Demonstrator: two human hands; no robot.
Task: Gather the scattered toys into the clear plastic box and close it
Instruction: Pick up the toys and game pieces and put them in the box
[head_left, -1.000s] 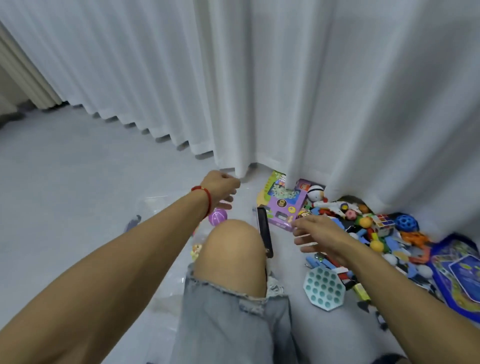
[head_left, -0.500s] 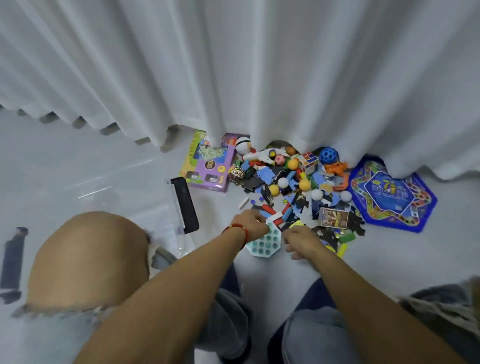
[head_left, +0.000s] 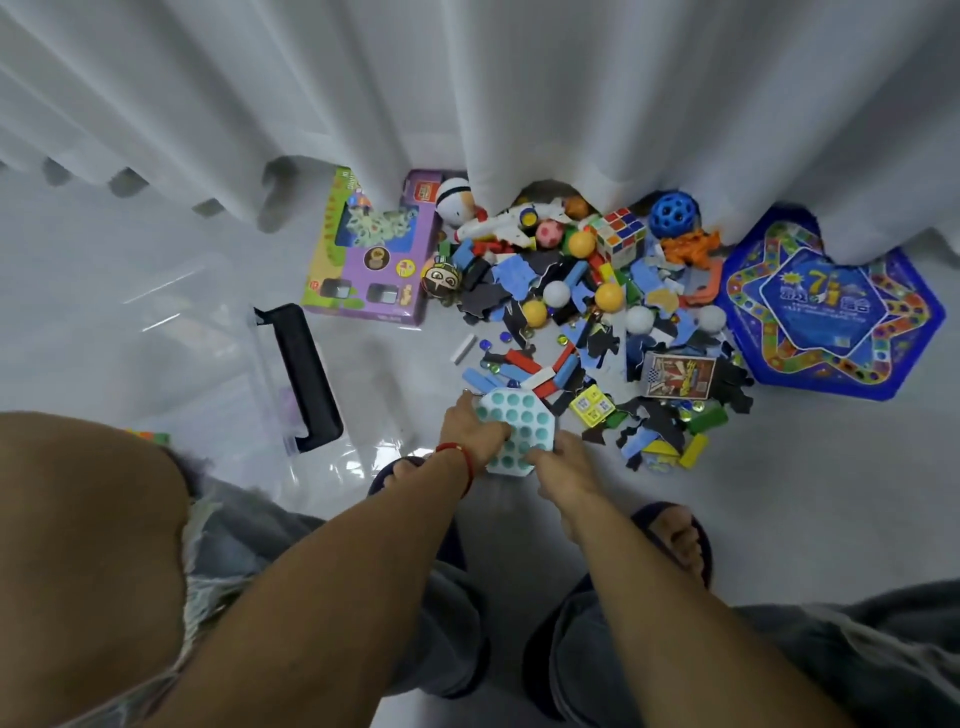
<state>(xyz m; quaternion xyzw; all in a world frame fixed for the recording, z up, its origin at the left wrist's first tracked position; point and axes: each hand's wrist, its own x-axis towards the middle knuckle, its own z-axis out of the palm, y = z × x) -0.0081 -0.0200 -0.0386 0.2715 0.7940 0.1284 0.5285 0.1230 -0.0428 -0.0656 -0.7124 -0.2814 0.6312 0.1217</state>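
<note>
You have the teal-dotted pop-it toy (head_left: 511, 427) flat on the floor at the near edge of the toy pile (head_left: 587, 306), which spreads along the curtain hem. Clear plastic box (head_left: 218, 364) sits left of it, black handle (head_left: 304, 376) facing the pile.

The box (head_left: 218, 374) was clear, shiny plastic. The curtain (head_left: 519, 88) was soft white cloth. The floor (head_left: 779, 493) looked smooth.
</note>
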